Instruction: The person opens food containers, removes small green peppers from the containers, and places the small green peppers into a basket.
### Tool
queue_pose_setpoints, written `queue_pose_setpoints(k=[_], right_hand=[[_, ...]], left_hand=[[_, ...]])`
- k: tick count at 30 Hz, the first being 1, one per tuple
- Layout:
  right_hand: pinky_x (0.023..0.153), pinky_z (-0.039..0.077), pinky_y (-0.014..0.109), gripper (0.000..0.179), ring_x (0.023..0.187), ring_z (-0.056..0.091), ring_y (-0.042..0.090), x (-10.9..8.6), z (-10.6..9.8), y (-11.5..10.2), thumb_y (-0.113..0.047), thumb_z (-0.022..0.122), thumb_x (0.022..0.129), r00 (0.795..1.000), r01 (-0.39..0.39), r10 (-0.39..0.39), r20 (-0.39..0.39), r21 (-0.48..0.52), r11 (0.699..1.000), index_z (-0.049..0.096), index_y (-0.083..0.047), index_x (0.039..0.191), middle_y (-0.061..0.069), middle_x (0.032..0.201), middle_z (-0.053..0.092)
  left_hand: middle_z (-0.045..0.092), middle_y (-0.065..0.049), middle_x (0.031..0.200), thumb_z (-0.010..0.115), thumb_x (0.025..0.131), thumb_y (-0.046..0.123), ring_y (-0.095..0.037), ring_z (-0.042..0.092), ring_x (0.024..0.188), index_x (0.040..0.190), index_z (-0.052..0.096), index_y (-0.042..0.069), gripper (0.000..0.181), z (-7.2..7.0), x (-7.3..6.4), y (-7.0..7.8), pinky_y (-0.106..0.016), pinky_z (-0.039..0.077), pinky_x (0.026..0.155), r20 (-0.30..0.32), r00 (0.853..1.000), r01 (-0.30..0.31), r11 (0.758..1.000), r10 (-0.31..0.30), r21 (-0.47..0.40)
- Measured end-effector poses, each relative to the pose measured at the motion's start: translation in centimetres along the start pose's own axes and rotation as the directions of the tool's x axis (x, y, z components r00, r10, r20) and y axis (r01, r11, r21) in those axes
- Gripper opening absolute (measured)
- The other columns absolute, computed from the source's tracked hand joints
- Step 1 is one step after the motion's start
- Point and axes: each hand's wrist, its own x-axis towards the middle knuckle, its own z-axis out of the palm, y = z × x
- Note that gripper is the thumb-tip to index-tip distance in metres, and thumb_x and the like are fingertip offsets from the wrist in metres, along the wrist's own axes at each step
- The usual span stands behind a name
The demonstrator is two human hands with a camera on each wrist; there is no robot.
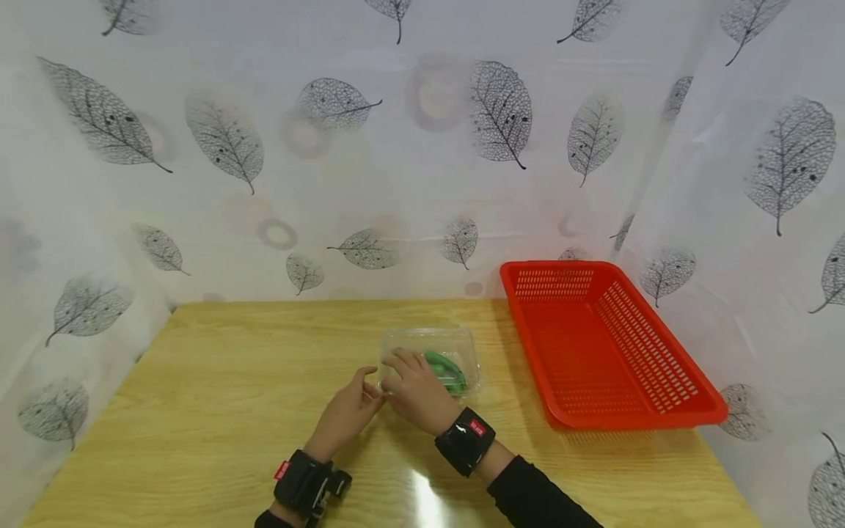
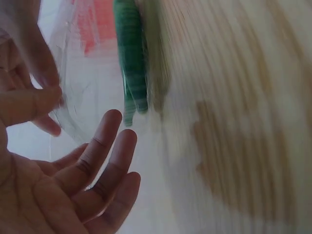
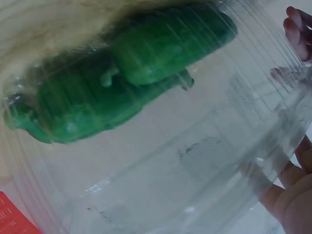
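Note:
A clear plastic box (image 1: 430, 339) with long green peppers (image 1: 445, 372) inside sits on the table; the peppers show through its ribbed wall in the right wrist view. My right hand (image 1: 419, 392) reaches over the box's left part and holds it at the edge, its fingers (image 3: 275, 195) partly seen through the plastic. By the front left corner is my left hand (image 1: 350, 412). In the left wrist view its thumb (image 2: 34, 105) reaches the box edge beside the right hand's fingertips, while its other fingers (image 2: 105, 170) are loosely spread. The exact contact is partly hidden.
A red perforated plastic basket (image 1: 614, 359) stands on the right of the wooden table (image 1: 218, 396). Behind and along the sides hangs a white curtain (image 1: 409, 191) printed with dark leaves. Both wrists wear black bands.

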Motion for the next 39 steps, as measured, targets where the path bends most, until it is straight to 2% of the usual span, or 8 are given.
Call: queue_pose_setpoints(k=[6, 12, 16, 20, 23, 28, 33, 39], right_hand=[[0.099, 0.042, 0.048, 0.022, 0.125, 0.050, 0.030, -0.1, -0.1, 0.0, -0.016, 0.078, 0.074, 0.998, -0.030, 0.027, 0.056, 0.058, 0.998, 0.068, -0.019, 0.094, 0.006, 0.126, 0.059], [0.102, 0.037, 0.055, 0.024, 0.128, 0.047, 0.032, -0.3, 0.4, 0.2, -0.010, 0.074, 0.078, 0.995, -0.031, 0.018, 0.098, 0.134, 0.991, 0.064, -0.015, 0.099, 0.008, 0.129, 0.058], [0.104, 0.035, 0.055, 0.028, 0.130, 0.046, 0.030, -0.5, 0.7, 0.2, -0.013, 0.073, 0.080, 0.995, -0.017, 0.004, 0.104, 0.124, 0.992, 0.063, -0.015, 0.106, 0.005, 0.130, 0.058], [0.104, 0.035, 0.054, 0.027, 0.129, 0.047, 0.028, -0.6, 0.8, 0.2, -0.016, 0.073, 0.081, 0.996, -0.008, -0.002, 0.089, 0.111, 0.994, 0.062, -0.016, 0.105, 0.003, 0.129, 0.058], [0.104, 0.035, 0.054, 0.027, 0.127, 0.049, 0.027, -0.6, 0.8, 0.2, -0.016, 0.072, 0.081, 0.997, -0.001, -0.006, 0.074, 0.094, 0.996, 0.062, -0.017, 0.105, 0.001, 0.127, 0.059], [0.105, 0.034, 0.053, 0.030, 0.128, 0.049, 0.026, -0.5, 0.7, 0.1, -0.021, 0.073, 0.080, 0.997, 0.000, -0.005, 0.081, 0.066, 0.998, 0.061, -0.016, 0.107, 0.001, 0.127, 0.061], [0.104, 0.034, 0.053, 0.031, 0.128, 0.048, 0.025, -0.5, 0.7, 0.0, -0.020, 0.075, 0.078, 0.996, 0.002, -0.008, 0.088, 0.065, 0.998, 0.059, -0.016, 0.104, -0.001, 0.126, 0.062], [0.102, 0.037, 0.053, 0.040, 0.127, 0.050, 0.023, -0.5, 0.7, -0.1, -0.020, 0.075, 0.079, 0.996, 0.000, -0.005, 0.087, 0.061, 0.998, 0.059, -0.015, 0.115, -0.002, 0.123, 0.064]], left_hand=[[0.067, -0.008, 0.092, 0.058, 0.093, 0.024, -0.019, 0.063, 0.083, 0.115, 0.055, 0.003, 0.031, 0.1, 0.1, 0.6, -0.033, 0.050, 0.069, 0.030, 0.997, 0.070, 0.994, -0.067, -0.083], [0.067, -0.011, 0.091, 0.058, 0.089, 0.016, -0.019, 0.061, 0.080, 0.105, 0.056, 0.001, 0.021, 0.4, 0.6, 0.7, -0.029, 0.045, 0.062, 0.035, 0.991, 0.135, 0.983, -0.132, -0.127], [0.068, -0.014, 0.091, 0.056, 0.086, 0.011, -0.019, 0.060, 0.080, 0.101, 0.054, 0.000, 0.018, 0.9, 0.7, 0.6, -0.028, 0.041, 0.062, 0.037, 0.987, 0.160, 0.970, -0.156, -0.185], [0.066, -0.013, 0.091, 0.054, 0.085, 0.009, -0.019, 0.058, 0.081, 0.095, 0.051, 0.001, 0.013, 1.0, 0.8, 1.0, -0.027, 0.039, 0.065, 0.059, 0.980, 0.199, 0.945, -0.190, -0.259], [0.062, -0.012, 0.092, 0.051, 0.087, 0.009, -0.019, 0.055, 0.083, 0.093, 0.051, 0.000, 0.011, 1.1, 0.8, 1.2, -0.028, 0.040, 0.068, 0.063, 0.981, 0.192, 0.943, -0.181, -0.272], [0.061, -0.016, 0.107, 0.043, 0.093, 0.010, -0.022, 0.055, 0.093, 0.110, 0.056, -0.004, 0.026, 1.3, 0.7, 1.2, -0.033, 0.044, 0.076, 0.054, 0.989, 0.144, 0.961, -0.134, -0.237], [0.063, -0.016, 0.107, 0.042, 0.095, 0.011, -0.022, 0.057, 0.094, 0.119, 0.056, -0.004, 0.032, 1.3, 0.7, 1.1, -0.034, 0.045, 0.079, 0.080, 0.986, 0.162, 0.946, -0.146, -0.280], [0.061, -0.019, 0.116, 0.042, 0.092, 0.007, -0.023, 0.058, 0.096, 0.129, 0.050, -0.006, 0.040, 1.5, 0.6, 1.0, -0.033, 0.046, 0.078, 0.085, 0.987, 0.156, 0.939, -0.136, -0.307]])
